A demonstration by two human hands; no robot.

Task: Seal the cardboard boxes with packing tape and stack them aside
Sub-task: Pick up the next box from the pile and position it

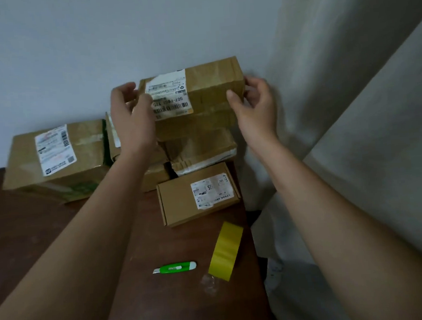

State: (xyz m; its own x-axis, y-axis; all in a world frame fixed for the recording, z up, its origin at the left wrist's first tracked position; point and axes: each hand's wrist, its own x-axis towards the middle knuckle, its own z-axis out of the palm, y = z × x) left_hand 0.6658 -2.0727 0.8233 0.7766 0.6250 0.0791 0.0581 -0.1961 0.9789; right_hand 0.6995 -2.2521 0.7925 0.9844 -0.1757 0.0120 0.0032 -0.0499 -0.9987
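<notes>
A long cardboard box point(210, 90) with a white shipping label sits on top of a stack of boxes point(201, 148) against the wall. My left hand point(132, 115) holds its left end, fingers curled over the label's edge. My right hand point(253, 107) holds its right end, thumb on the front face and fingers round the corner. A flat box point(180, 202) with a label lies in front of the stack. A yellow tape roll point(226, 251) stands on edge near the table's right side.
A green utility knife point(175, 267) lies on the dark wooden table point(47, 233) left of the tape. A larger labelled box point(84, 148) stands at the back left. Pale fabric point(350, 100) hangs along the table's right edge.
</notes>
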